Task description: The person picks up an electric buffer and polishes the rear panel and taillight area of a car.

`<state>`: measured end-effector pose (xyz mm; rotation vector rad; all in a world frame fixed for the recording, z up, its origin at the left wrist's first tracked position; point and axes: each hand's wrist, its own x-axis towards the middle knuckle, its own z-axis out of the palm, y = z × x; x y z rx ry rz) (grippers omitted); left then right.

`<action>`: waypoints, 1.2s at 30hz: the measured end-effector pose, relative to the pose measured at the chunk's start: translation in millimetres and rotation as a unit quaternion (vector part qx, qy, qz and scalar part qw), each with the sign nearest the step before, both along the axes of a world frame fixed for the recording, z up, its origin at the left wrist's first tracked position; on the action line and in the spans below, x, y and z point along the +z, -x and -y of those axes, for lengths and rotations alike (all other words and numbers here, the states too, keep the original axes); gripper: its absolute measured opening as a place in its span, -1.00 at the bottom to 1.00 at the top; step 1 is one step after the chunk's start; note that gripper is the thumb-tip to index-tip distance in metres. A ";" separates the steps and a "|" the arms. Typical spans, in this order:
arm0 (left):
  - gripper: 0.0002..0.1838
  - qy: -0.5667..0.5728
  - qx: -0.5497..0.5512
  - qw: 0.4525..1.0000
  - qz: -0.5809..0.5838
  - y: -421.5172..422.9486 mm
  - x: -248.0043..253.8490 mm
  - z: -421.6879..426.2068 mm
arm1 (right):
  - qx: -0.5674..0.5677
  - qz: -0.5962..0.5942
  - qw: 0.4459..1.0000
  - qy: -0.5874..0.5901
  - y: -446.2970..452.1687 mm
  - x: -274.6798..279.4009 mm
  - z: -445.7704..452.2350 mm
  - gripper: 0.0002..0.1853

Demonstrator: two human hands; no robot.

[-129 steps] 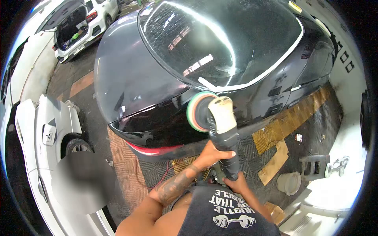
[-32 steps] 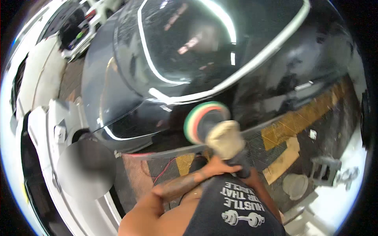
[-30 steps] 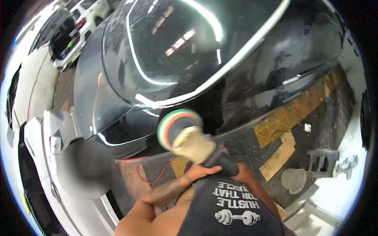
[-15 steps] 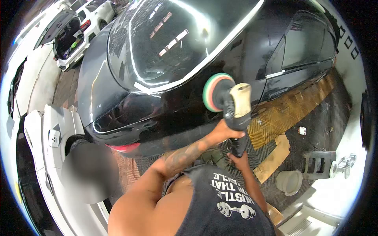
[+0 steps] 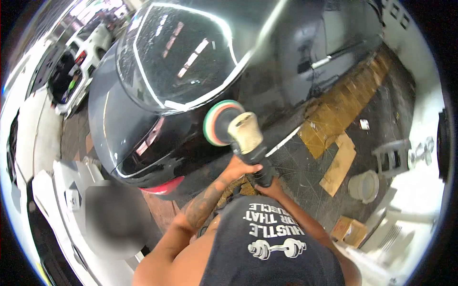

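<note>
A polisher [image 5: 245, 133] with a green-and-orange edged pad [image 5: 210, 126] lies against the glossy rear side panel of a black car [image 5: 186, 138]. My left hand [image 5: 240, 168] is wrapped around the polisher's body just behind its pale cover. My right hand [image 5: 271, 188] grips the dark rear end of the tool, close to my shirt. The pad's face is turned to the paint, so the contact itself is hidden. Below the pad is the car's red tail light [image 5: 164, 186].
White car bodies [image 5: 43, 128] stand on the left. A blurred grey patch covers part of that side. On the right floor are cardboard [image 5: 339, 164], a bucket [image 5: 363, 186], a grey plastic stool [image 5: 391, 155], a small carton [image 5: 349, 231] and yellowish matting [image 5: 343, 109] along the car.
Both hands have carried the polisher leftward along the panel, toward the car's rear. The view has shifted too, bringing the carton more fully into sight.
</note>
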<state>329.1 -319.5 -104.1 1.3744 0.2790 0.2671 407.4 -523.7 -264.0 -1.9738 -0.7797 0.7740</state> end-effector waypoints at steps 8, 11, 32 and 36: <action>-0.24 0.020 0.050 0.998 -0.024 123.0 -13.4 12.2 | 0.188 0.057 0.977 0.087 62.5 -32.7 -3.0 -0.34; -0.27 0.036 0.047 0.998 -0.014 119.0 -30.8 20.3 | 0.142 -0.035 0.983 0.114 55.0 -39.3 7.9 -0.26; -0.38 0.127 0.127 0.980 0.080 28.4 21.1 8.9 | 0.072 0.048 0.994 0.067 -12.8 147.6 -6.6 -0.39; -0.35 0.134 0.103 0.984 0.062 -8.7 34.2 11.2 | 0.047 0.069 0.993 0.087 -38.0 142.6 -2.4 -0.40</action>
